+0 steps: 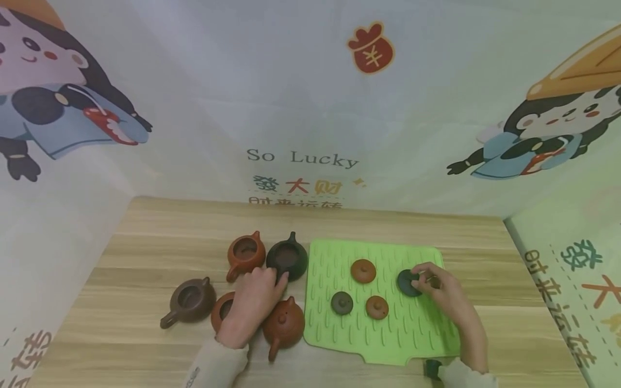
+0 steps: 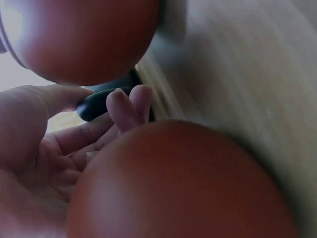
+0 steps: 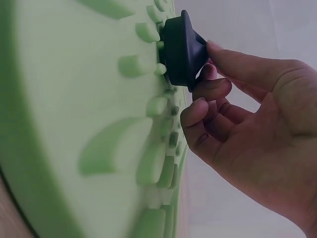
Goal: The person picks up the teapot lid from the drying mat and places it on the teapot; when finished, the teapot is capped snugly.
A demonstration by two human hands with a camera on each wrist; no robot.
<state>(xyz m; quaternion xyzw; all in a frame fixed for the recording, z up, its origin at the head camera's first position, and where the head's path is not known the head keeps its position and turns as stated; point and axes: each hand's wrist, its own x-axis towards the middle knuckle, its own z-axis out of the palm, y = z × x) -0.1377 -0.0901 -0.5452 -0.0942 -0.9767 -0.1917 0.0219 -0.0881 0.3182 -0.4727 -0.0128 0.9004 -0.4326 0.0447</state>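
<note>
My left hand (image 1: 254,304) grips the handle (image 2: 94,105) of a black, lidless teapot (image 1: 301,268), thumb on one side and fingers on the other. On the green mat, my right hand (image 1: 448,293) pinches the knob of a black teapot lid (image 3: 178,49) between thumb and fingers. That lid sits right at the mat's raised ribs. Beneath my left hand, an open reddish teapot (image 1: 216,318) is partly hidden. To the right of that wrist stands a red teapot (image 1: 291,330) with its lid on.
An open orange-red teapot (image 1: 233,264) and an open brown teapot (image 1: 206,304) stand at the left on the wooden table (image 1: 121,302). Two orange lids and a grey-brown lid (image 1: 342,303) lie on the ribbed green mat (image 1: 335,334). Printed cloth (image 1: 301,118) hangs behind and at the sides.
</note>
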